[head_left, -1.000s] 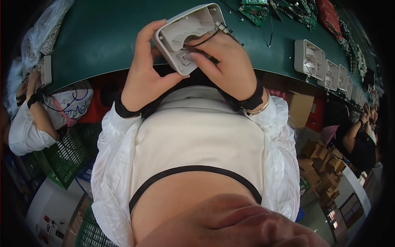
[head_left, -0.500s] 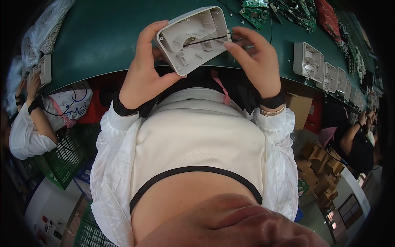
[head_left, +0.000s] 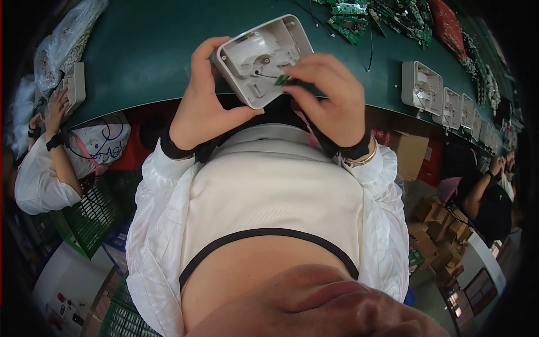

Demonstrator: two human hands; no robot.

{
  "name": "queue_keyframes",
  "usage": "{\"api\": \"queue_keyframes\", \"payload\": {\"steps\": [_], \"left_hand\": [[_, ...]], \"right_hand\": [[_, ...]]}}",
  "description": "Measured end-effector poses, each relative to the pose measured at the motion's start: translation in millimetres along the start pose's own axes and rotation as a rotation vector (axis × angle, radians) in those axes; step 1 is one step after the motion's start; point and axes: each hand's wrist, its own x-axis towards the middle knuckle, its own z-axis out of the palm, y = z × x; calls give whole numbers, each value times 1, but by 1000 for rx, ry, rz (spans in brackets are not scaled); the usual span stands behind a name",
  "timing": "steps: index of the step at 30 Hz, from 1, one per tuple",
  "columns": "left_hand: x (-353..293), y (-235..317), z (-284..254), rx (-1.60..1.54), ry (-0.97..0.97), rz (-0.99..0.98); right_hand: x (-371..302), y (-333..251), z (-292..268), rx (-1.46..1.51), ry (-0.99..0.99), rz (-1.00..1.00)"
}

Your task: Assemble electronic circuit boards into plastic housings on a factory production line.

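With the left hand (head_left: 208, 106) half-curled around its left side, I held the grey housing (head_left: 251, 49) above the table's (head_left: 140, 50) near edge, the right hand (head_left: 331, 92) pinching a green board (head_left: 282, 80) (wire (head_left: 267, 75) already inside; board, I judged, not yet seated).

grn pcb (head_left: 283, 80) partly hid by r fingers (head_left: 320, 69), pcb pile (head_left: 349, 23) cut @ top.

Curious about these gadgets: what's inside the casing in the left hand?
Inside the casing: moulded walls and a dark cable. The right hand and the green board it holds cover part, hiding what lies beneath.
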Motion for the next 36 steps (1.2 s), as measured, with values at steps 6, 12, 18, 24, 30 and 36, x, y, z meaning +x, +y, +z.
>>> {"api": "queue_keyframes", "payload": {"steps": [6, 12, 18, 24, 30, 36], "left_hand": [[0, -2, 0, -62, -18, -20], [-2, 3, -4, -189, -60, -171], [-1, 8, -12, -228, -107, -233], [-2, 9, -12, -237, -119, -285], [-3, 9, -9, -205, -128, -242], [-3, 13, -6, -252, -115, -213]], "right_hand": [[-9, 2, 4, 126, -46, 19], [-16, 0, 1, 253, -108, 141], [-19, -3, -1, 195, -176, 38], [-19, -11, 0, 11, -197, -134], [-24, -4, -3, -4, -155, -161], [-14, -10, 7, 89, -115, 41]]}}
